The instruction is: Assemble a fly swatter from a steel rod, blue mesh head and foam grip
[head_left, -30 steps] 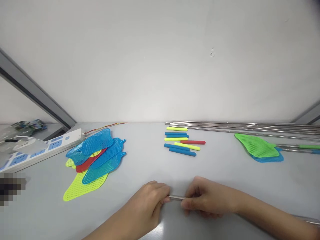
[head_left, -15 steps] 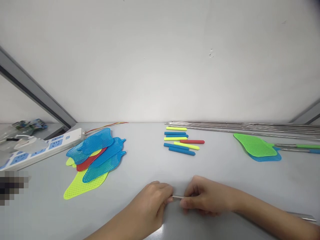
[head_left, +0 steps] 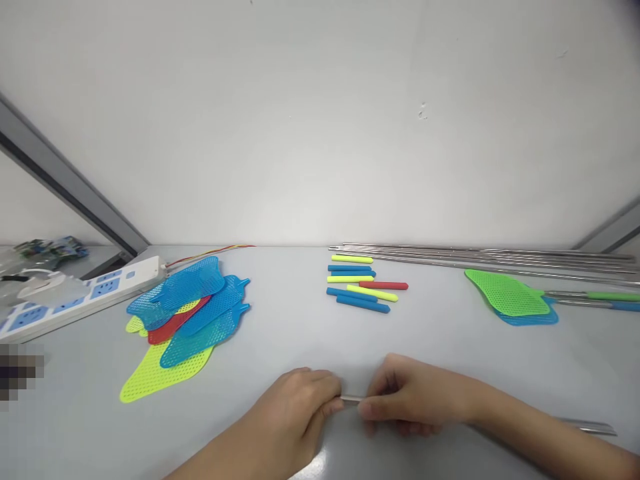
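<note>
Low in the middle of the head view, my left hand (head_left: 300,413) is closed, with a short stretch of thin metal rod (head_left: 351,400) coming out past its fingertips. My right hand (head_left: 413,397) pinches this rod just to the right, a small gap from the left hand. Whatever lies inside the left fist is hidden. Under my right forearm a shiny metal length (head_left: 590,427) shows; I cannot tell whether it is the same rod. Beyond the hands lie several blue, yellow and red handle sleeves (head_left: 363,303).
Mesh fly swatter heads (head_left: 200,337) overlap on the left, beside a white power strip (head_left: 145,269). Long metal rods (head_left: 450,253) lie along the wall. At right rest a green swatter (head_left: 507,293) and a blue swatter (head_left: 530,320). A blurred-out patch (head_left: 17,370) sits at the left edge.
The view has shifted slightly. My hands keep their hold at nearly the same spot, and the bare rod between them is about as long as before.
</note>
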The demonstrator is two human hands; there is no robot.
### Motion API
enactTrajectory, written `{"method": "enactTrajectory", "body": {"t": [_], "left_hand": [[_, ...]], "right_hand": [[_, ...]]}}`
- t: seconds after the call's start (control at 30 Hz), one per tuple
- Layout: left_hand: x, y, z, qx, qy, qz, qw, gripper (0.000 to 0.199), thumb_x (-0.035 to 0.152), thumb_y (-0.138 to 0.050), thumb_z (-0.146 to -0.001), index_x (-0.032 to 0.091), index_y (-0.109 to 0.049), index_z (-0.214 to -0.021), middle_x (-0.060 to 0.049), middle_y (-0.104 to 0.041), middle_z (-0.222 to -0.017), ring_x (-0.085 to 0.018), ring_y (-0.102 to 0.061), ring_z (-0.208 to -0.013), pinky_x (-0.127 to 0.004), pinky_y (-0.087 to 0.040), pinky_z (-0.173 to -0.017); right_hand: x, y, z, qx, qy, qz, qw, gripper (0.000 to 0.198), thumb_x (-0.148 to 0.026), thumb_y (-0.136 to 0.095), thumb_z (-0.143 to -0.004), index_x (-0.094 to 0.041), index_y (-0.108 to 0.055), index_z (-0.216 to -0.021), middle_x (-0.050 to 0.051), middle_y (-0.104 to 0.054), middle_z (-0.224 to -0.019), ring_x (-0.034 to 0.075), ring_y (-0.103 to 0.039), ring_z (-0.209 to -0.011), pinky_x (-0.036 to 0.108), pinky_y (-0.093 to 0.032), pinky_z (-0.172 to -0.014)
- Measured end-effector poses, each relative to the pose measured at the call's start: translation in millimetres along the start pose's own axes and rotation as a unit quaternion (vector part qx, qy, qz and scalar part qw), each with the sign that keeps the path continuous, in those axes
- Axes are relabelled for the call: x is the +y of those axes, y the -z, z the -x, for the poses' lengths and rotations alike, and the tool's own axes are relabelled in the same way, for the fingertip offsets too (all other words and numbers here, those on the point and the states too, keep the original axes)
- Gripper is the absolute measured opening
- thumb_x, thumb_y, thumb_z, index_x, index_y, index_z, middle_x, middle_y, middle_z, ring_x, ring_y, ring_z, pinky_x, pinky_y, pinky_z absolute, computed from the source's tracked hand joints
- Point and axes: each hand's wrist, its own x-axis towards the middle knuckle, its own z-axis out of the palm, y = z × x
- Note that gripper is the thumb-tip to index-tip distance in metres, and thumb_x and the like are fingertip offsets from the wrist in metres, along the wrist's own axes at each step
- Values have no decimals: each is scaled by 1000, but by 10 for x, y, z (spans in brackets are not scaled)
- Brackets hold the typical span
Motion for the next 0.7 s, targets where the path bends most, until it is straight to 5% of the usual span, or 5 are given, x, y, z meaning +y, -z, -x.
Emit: {"method": "enactTrajectory", "body": {"t": [0.7], "left_hand": [[-26,125,-10,-1,24,10,1000,30,30,-24,-91,21,-50,-79,1,-53,-75,-14,-47,-72,-25,-35,-67]], "right_hand": [[-43,-4,-1,11,-28,-45,999,38,-51,-51,-73,-18,-61,-90,-6,-40,-48,3,-35,-39,11,-29,-32]]}}
